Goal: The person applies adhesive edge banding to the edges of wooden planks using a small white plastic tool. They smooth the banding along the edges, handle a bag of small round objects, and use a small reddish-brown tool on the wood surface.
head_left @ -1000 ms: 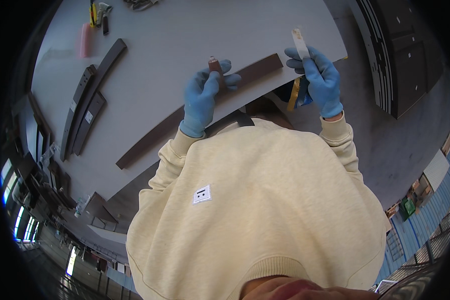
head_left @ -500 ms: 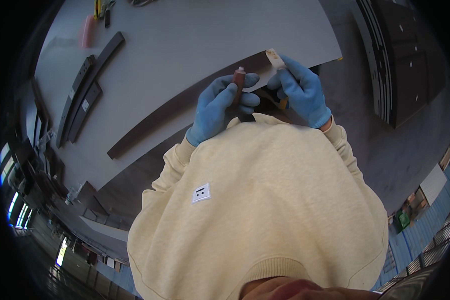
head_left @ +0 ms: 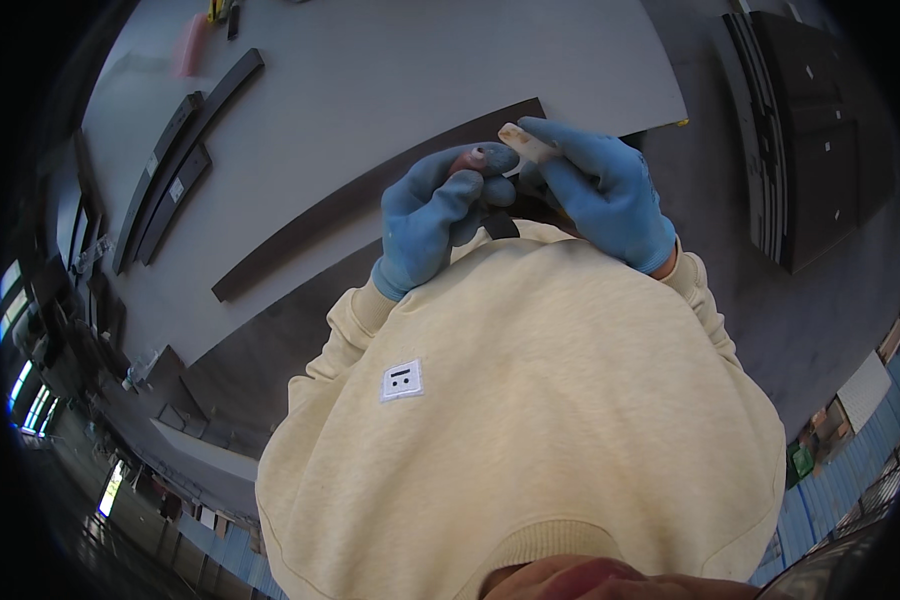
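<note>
My left hand (head_left: 420, 215), in a blue glove, is closed round a small brown tube (head_left: 466, 161). The tube's pale nozzle end tilts up toward me, and its lower part is hidden by the fingers. In my right hand (head_left: 610, 190), also gloved in blue, a small flat white scraper (head_left: 526, 142) with brown smears is pinched between thumb and fingers. Its smeared end points left, close to the tube but apart from it. Just beyond both hands lies a long dark brown board strip (head_left: 340, 203) on the grey tabletop (head_left: 370, 80).
Several shorter dark strips (head_left: 185, 150) lie at the table's left, with a pink roll (head_left: 191, 45) and a yellow tool (head_left: 217, 10) at the far left. A stack of dark panels (head_left: 805, 140) stands to the right, past the table's corner.
The tube has tipped so its nozzle faces more toward me. My right hand has turned the white scraper leftward and brought it nearer the nozzle.
</note>
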`<state>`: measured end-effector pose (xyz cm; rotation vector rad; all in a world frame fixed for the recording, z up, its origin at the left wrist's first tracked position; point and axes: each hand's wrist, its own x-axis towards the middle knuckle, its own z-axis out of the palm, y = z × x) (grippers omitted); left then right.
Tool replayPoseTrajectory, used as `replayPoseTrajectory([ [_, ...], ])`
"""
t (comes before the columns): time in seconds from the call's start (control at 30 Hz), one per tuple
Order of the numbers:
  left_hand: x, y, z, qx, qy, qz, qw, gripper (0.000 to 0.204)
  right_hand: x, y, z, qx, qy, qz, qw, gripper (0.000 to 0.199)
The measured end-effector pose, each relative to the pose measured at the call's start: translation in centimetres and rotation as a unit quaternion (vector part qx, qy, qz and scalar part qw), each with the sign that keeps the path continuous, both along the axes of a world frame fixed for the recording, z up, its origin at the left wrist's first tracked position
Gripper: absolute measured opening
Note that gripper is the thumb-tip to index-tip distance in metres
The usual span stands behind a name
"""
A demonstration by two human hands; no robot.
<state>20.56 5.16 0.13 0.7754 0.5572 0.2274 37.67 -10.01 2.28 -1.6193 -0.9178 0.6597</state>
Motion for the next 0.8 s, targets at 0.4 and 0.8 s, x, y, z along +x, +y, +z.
replayPoseTrajectory([
  [0.4,-2.3,0.2,-0.5,0.033,-0.058,-0.004,0.998,0.029,-0.3,0.9,1.9,0.029,-0.134,0.054,0.989,0.034],
  [0.8,-2.9,0.2,-1.1,0.047,-0.044,0.014,0.998,0.027,-0.5,1.4,2.0,0.035,-0.166,0.064,0.983,0.038],
])
